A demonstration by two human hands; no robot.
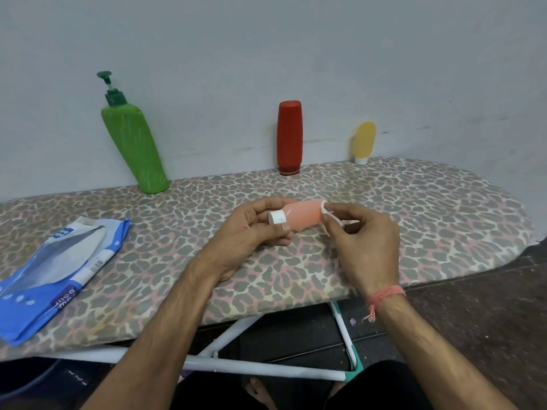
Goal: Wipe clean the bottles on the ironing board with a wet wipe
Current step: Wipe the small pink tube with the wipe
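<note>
Currently mid-wipe on the pink bottle [302, 216], held sideways above the ironing board [384, 202] at frame centre, white cap [277, 217] pointing left. Left hand [251, 232] holds the cap end, fingers curled round the neck. Right hand [367, 241] pinches a small wad of wet wipe [324, 207] against the bottle's bottom end; a strand of wipe trails below the fingers.

To do it well: person should keep the left grip on the cap only, so the body stays exposed. Drag the wipe from the bottom toward the cap, rotate the bottle with the left fingers, repeat until all sides are covered. Wad looks small, so unfolding it would likely give more contact. Bottle looks soft; light pressure, or it may squeeze.

Probably still to do: green pump bottle [133, 143] upper left, red bottle [289, 137] and yellow bottle [364, 142] upper centre-right, all standing against the wall. Wipe pack [59, 267] lies at left for a fresh sheet.
</note>
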